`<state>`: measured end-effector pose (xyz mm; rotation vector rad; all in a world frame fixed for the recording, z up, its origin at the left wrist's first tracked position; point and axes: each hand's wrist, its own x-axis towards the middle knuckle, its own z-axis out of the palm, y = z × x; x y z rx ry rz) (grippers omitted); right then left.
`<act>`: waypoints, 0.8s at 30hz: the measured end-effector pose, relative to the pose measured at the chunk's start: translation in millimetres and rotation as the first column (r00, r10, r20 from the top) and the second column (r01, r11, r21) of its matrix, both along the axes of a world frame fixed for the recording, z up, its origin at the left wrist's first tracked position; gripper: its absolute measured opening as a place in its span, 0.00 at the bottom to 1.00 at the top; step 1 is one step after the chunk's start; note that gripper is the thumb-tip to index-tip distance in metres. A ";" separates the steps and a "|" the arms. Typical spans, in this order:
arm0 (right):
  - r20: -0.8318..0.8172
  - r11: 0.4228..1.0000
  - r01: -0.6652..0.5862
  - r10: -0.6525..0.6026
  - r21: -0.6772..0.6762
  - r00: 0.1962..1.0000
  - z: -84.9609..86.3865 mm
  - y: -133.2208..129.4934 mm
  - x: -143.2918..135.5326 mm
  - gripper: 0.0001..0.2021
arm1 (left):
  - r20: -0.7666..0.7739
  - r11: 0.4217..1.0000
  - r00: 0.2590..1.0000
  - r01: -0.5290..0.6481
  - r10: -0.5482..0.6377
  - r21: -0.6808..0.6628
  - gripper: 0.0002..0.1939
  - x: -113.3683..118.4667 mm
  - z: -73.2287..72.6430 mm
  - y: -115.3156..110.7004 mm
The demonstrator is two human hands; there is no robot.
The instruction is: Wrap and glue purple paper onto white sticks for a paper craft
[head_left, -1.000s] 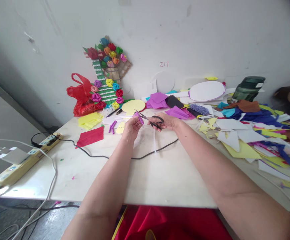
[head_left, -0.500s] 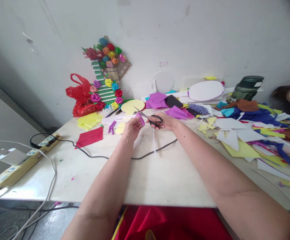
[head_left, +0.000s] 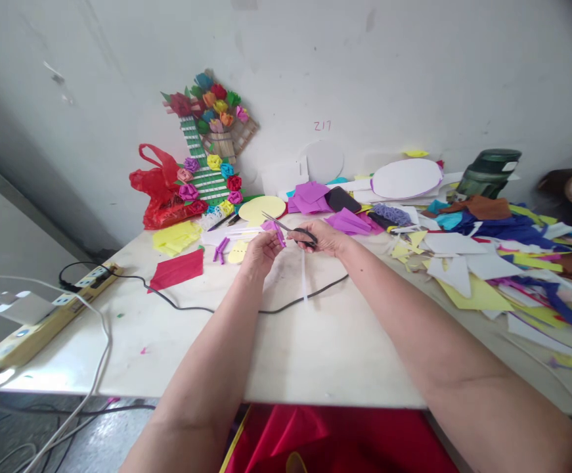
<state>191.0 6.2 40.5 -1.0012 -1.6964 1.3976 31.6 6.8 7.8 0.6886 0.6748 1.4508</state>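
Note:
Between the fingers of my left hand (head_left: 262,251) is a small piece of purple paper (head_left: 279,232). My right hand (head_left: 321,238) is closed round the black handles of the scissors (head_left: 305,238). The blades point left and pass over the purple piece. Several rolled purple pieces (head_left: 221,250) lie left of my left hand, beside a small yellow paper piece with dots (head_left: 238,253). A translucent white stick (head_left: 304,279) is below my right hand.
A black cable (head_left: 187,308) crosses the table under my arms. A power strip (head_left: 44,325) is at the left edge. Paper scraps (head_left: 467,263) cover the right side. A red bag (head_left: 160,190), paper flowers (head_left: 217,105) and a green bottle (head_left: 490,172) stand along the wall.
The scissors' handles have come together and the blades have closed across the purple paper. Both hands have stayed in nearly the same place.

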 end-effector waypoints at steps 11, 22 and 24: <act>-0.042 0.998 -0.069 0.070 0.014 0.997 1.5 3.3 6.8 0.21 | 0.008 0.999 0.999 -0.038 0.038 0.007 0.02 -3.7 -2.5 4.9; 0.718 0.756 0.351 -0.646 0.552 0.261 -6.8 26.7 40.9 0.20 | 0.020 0.994 0.994 -0.111 0.112 -0.012 0.04 -3.3 -2.8 5.2; 0.757 0.759 0.348 -0.629 0.550 0.175 -5.9 26.3 47.0 0.19 | 0.019 0.994 0.993 -0.113 0.113 -0.008 0.05 -2.9 -3.0 4.6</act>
